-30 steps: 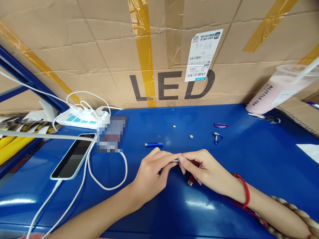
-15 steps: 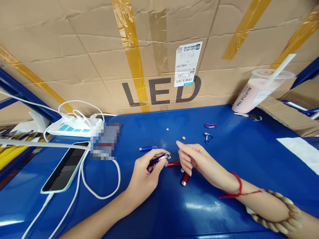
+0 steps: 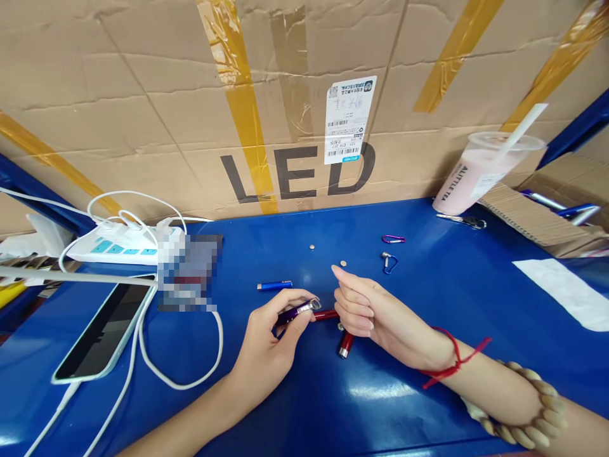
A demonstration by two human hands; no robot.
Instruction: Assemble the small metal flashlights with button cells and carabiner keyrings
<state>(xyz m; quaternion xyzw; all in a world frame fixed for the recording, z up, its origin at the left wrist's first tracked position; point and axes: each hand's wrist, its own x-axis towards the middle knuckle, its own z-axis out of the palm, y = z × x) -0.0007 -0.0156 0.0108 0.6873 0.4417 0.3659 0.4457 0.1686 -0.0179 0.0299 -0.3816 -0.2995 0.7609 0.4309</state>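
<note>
The purple barrel [image 3: 295, 311] is held in the left hand [image 3: 266, 343], pinched between thumb and curled fingers, just above the blue table [image 3: 476, 304]. Its long axis is seen running from near-left up to far-right, and its silvery open end is turned to the right, straight at the right hand [image 3: 375, 317]. That hand is held loosely open and nothing is gripped in it. The fingers are slightly parted, and the index finger [image 3: 340, 276] is stretched out toward the far side. Just beyond that fingertip, slightly right, a small button cell [image 3: 343, 263] is lying flat. Whether it is touched cannot be told, but the right hand is clearly the nearer of the two to it. A second button cell [image 3: 311, 247] is seen farther off, to the far left of the first.

Between the two hands a red barrel [image 3: 326, 314] is lying on the table, partly hidden, and a red cap piece [image 3: 346, 343] is tucked under the right palm. A blue barrel [image 3: 275, 285] is lying crosswise just beyond the left hand. Two carabiners, purple [image 3: 393, 239] and blue [image 3: 389, 262], are set well apart on the far right.
</note>
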